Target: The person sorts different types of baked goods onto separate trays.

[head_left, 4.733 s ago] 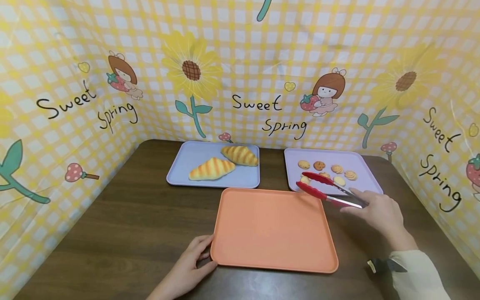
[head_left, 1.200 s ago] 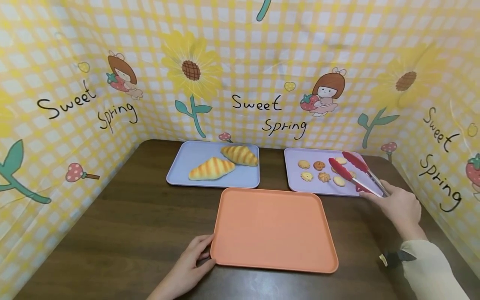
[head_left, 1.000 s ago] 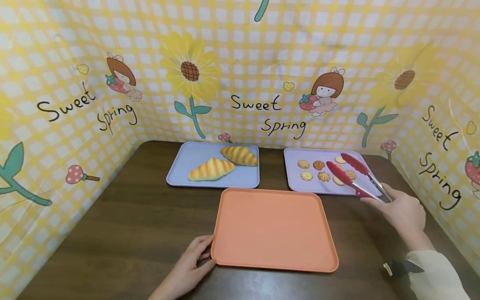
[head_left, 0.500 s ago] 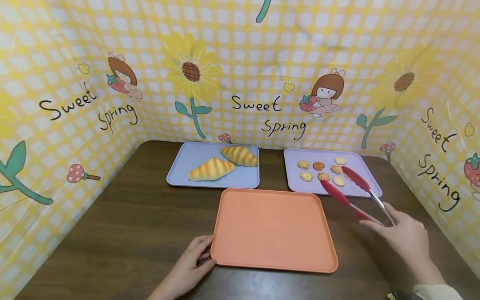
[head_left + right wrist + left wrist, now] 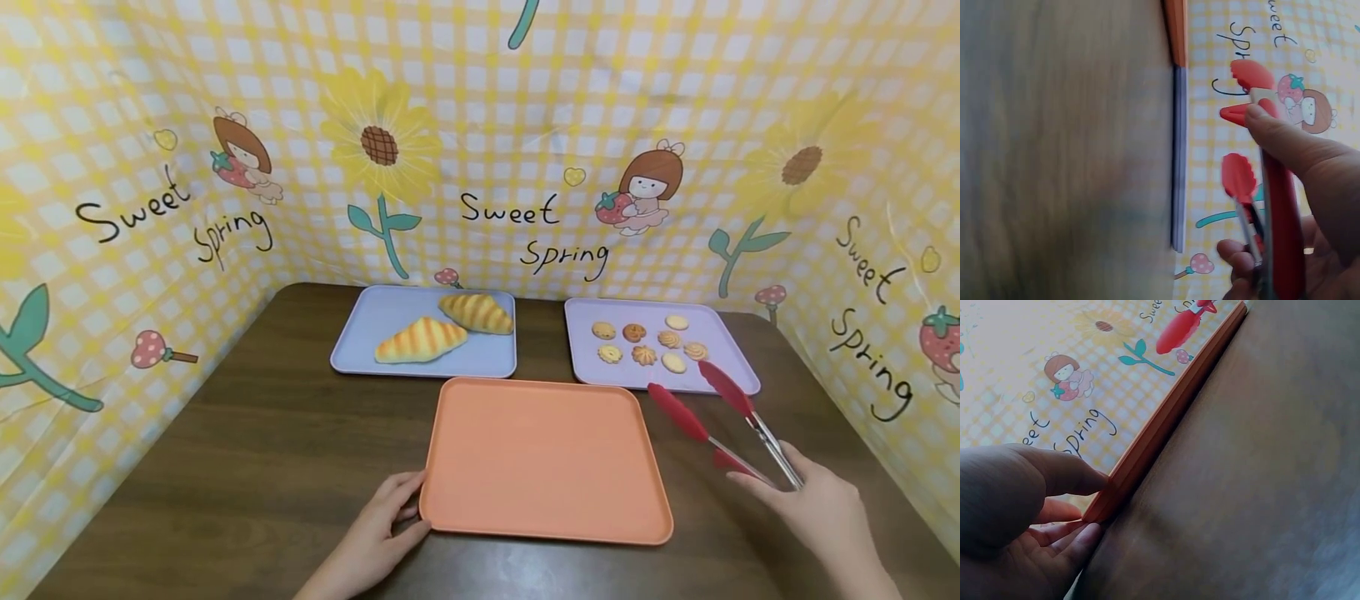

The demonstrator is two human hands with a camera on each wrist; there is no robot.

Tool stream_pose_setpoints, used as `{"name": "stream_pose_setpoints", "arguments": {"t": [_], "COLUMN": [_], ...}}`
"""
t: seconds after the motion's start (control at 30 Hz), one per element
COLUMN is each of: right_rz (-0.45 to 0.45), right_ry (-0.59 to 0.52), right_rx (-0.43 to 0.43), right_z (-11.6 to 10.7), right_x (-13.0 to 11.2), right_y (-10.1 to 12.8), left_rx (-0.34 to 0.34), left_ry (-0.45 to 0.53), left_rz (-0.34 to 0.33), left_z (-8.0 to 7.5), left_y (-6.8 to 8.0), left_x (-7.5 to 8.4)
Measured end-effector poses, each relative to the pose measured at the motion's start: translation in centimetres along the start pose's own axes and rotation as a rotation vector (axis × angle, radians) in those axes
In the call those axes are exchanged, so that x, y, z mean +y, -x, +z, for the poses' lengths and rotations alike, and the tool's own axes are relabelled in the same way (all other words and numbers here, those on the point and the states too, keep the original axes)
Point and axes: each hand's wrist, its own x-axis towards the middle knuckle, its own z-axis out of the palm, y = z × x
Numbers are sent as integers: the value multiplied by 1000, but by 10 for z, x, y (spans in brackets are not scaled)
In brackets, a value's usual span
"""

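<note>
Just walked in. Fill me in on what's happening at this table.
A person sits at a brown table. Their right hand holds red tongs, open and empty, above the table just short of a lilac tray holding seven small cookies. Their left hand grips the near left corner of an empty orange tray. Behind it, a blue tray holds two croissants.
</note>
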Motion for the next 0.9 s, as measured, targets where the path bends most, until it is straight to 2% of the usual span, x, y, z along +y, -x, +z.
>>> {"name": "stream_pose_setpoints", "arguments": {"t": [0.27, 0.47, 0.6, 0.8, 0.9], "right_rz": [68, 101, 121, 124, 130], "right_ry": [-6, 10, 5, -11, 9], "right_rx": [-139, -267, -344, -394, -425], "right_z": [-7, -7, -5, -1, -2], "right_x": [0, 2, 5, 8, 9], "right_y": [11, 11, 11, 10, 8], "left_rx": [-17, -8, -17, -48, -49], "left_ry": [5, -7, -4, 21, 22], "left_rz": [-38, -6, -25, -91, -92], "left_z": [-1, 1, 0, -4, -4], "left_y": [-2, -1, -1, -2, -3], "left_x": [1, 0, 1, 3, 3]}}
